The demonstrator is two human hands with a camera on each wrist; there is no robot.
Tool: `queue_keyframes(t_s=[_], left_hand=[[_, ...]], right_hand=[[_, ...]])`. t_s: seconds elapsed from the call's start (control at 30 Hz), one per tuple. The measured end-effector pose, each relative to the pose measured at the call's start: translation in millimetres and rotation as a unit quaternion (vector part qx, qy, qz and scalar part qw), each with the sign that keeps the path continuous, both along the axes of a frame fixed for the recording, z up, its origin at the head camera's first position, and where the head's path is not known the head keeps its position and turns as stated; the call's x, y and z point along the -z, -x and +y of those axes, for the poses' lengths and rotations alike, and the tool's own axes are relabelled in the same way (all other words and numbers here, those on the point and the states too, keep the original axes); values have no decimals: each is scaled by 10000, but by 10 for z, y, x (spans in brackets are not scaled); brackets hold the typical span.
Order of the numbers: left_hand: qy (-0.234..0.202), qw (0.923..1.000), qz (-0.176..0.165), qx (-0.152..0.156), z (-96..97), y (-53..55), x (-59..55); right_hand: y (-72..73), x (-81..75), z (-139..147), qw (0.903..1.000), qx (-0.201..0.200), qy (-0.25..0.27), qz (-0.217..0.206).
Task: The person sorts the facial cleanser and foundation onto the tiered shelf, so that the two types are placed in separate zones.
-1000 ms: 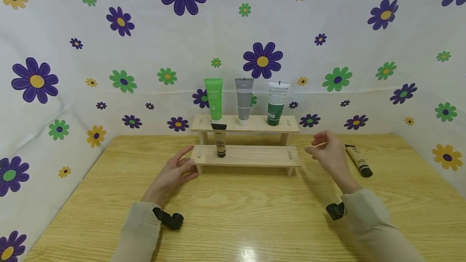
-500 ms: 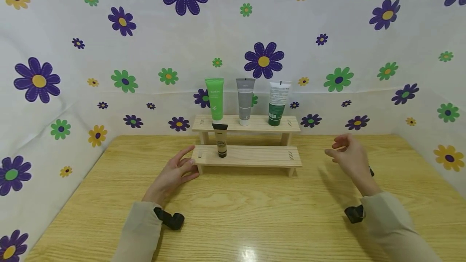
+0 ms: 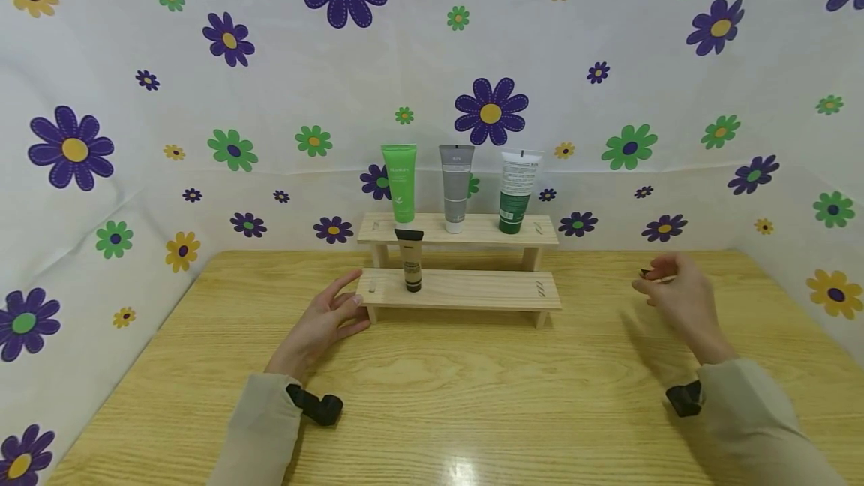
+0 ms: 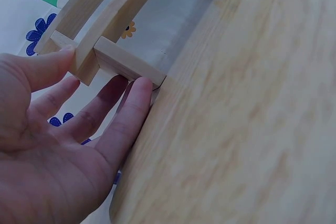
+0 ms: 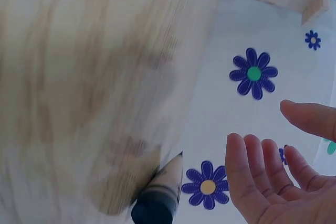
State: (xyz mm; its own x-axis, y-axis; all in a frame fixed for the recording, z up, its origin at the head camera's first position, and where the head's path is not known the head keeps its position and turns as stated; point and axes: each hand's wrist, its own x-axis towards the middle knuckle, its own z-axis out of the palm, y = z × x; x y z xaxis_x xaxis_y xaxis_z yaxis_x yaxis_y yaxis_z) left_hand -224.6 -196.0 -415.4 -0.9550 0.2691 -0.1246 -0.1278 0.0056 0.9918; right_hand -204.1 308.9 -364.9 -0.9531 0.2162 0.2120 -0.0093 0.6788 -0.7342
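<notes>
In the head view my left hand touches the left end of a two-tier wooden stand. The left wrist view shows its fairly straight fingers against the stand's leg. A beige tube with a black crimped end stands upright on the lower tier, near the left. My right hand hovers to the right of the stand, thumb and fingers apart, nothing between them. Behind it lies a second beige tube with a black cap, mostly hidden in the head view; it lies on the table in the right wrist view.
On the upper tier stand a green tube, a grey tube and a white-and-green tube, spaced apart. The wood-grain table ends at a white flower-print cloth behind and at the sides.
My right hand has moved right, away from the stand and over the lying tube, which it now mostly covers in the head view. The left hand and the stand have stayed in place.
</notes>
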Motion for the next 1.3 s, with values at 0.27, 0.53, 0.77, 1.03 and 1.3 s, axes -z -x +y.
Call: queue_keyframes(t_s=[0.27,0.53,0.77,1.03,1.3], left_hand=[[11,10000,-29,-1,8,0,1],[63,10000,-25,-44,17,3,-2],[27,10000,-3,-1,13,7,-5],[-32,10000,-49,7,9,14,-14],[-4,10000,-47,3,18,10,-20]], right_hand=[[57,-45,186,9972,130,-732,-102],[126,-37,389,9977,-76,-456,-505],[136,-47,539,9961,-232,-116,-843],[128,-26,639,9952,-151,-116,-962],[156,42,723,9891,-343,-111,-1424]])
